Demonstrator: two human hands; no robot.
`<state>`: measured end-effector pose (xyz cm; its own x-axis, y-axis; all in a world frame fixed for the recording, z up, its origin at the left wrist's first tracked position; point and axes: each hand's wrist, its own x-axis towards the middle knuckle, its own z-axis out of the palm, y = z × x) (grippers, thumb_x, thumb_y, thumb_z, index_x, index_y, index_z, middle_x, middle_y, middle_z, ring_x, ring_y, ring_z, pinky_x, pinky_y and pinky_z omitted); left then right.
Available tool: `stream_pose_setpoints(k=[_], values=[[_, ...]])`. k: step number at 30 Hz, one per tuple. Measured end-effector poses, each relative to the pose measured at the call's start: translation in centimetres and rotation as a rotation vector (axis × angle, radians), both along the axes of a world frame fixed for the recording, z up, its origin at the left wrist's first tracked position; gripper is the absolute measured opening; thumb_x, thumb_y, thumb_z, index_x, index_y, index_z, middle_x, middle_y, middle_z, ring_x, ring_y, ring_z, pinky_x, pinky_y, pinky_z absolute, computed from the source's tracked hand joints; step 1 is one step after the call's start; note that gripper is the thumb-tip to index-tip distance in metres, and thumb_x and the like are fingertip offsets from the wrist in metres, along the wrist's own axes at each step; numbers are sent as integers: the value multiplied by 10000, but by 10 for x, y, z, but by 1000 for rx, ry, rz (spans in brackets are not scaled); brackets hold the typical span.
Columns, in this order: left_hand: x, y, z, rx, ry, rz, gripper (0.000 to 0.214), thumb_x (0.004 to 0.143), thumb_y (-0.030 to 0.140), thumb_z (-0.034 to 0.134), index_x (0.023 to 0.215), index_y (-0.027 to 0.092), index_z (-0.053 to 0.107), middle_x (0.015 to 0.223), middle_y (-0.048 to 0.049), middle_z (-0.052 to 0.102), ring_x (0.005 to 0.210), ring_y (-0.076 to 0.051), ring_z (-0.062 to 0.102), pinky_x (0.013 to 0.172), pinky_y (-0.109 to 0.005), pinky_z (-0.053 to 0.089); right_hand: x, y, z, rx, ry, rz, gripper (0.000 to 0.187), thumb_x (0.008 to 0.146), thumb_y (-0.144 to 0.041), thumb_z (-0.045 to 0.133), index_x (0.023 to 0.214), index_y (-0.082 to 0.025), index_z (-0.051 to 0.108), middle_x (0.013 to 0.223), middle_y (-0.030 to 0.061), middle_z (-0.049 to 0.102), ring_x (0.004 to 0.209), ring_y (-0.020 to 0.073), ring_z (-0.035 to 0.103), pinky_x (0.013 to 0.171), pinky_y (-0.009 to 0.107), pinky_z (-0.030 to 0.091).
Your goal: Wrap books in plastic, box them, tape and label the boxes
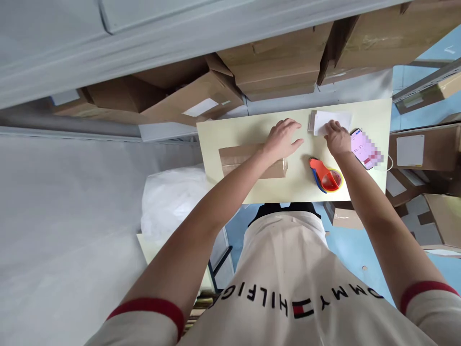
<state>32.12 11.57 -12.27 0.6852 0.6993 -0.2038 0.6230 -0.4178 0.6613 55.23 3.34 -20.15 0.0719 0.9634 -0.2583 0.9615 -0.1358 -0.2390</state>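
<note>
On a small pale yellow table lies a flat brown cardboard parcel. My left hand hovers just past the parcel's right end, fingers spread and holding nothing. My right hand rests with curled fingers on a stack of white paper labels at the table's far edge, pinching the top sheet. A red and yellow tape dispenser sits near the front edge, between my arms.
A phone with a lit screen lies right of the labels, with a white cable beside it. Brown cardboard boxes are stacked behind the table and more stand at the right. A white plastic bag sits at the left.
</note>
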Motion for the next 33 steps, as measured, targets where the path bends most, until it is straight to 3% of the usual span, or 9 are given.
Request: stream_pose_setpoints(k=[5,11,14,16,19,22,27,31,33], values=[[34,13,-6,-165,105,43,372,852,350,660,1180,179,624,1266,-132,641,1191,-272,590,1019,-386,459,1,-10,15,-10,-1,115,291,953,-163,420,1160,-136,623,1264,187,646,1160,299,591,797,372,485],[63,18,-23,-479,43,301,398,873,518,639,1103,192,628,1104,-98,695,1115,-269,658,935,-365,504,-1,-19,14,109,21,-50,295,958,-199,396,1044,-174,677,956,113,755,811,246,683,616,309,435],[70,17,-30,-611,-35,408,397,854,434,702,1152,197,590,1053,-82,672,1065,-255,674,891,-373,525,-12,-22,23,202,75,-74,304,967,-237,391,913,-200,688,834,85,751,779,236,687,644,327,470],[70,18,-29,-552,-101,408,401,825,305,738,1179,207,576,1084,-75,655,1083,-241,651,923,-386,514,-16,-21,35,297,166,-11,319,983,-356,411,893,-215,683,878,93,758,867,247,698,737,362,517],[58,30,-19,-357,-159,299,338,786,189,731,1101,225,615,1107,-56,655,1132,-238,609,998,-391,473,-7,-14,54,460,300,102,510,882,-651,517,1106,-216,662,1219,143,696,1196,321,608,994,477,478],[37,49,-1,-206,-131,156,223,784,175,700,996,229,654,1041,-44,681,1139,-253,602,1032,-396,438,13,2,61,431,363,102,716,815,-743,543,1320,-236,568,1428,139,559,1363,381,464,1078,599,380],[12,65,30,24,-96,11,170,822,249,642,974,307,695,1051,-39,713,1194,-280,566,1080,-427,380,27,29,57,189,478,253,458,894,-636,529,1171,-304,679,1260,80,684,1243,351,575,1099,638,326],[25,49,43,136,-110,-104,232,790,290,700,1015,347,717,1139,-40,705,1312,-313,469,1165,-497,234,15,37,62,111,486,308,411,950,-598,460,1079,-302,714,1117,54,736,1152,324,621,1132,666,241],[38,38,43,118,-98,-171,184,817,298,683,993,317,730,1067,-46,723,1284,-318,498,1175,-537,165,11,38,66,77,480,339,431,969,-598,421,1071,-301,716,1052,44,746,1122,315,628,1141,674,206]])
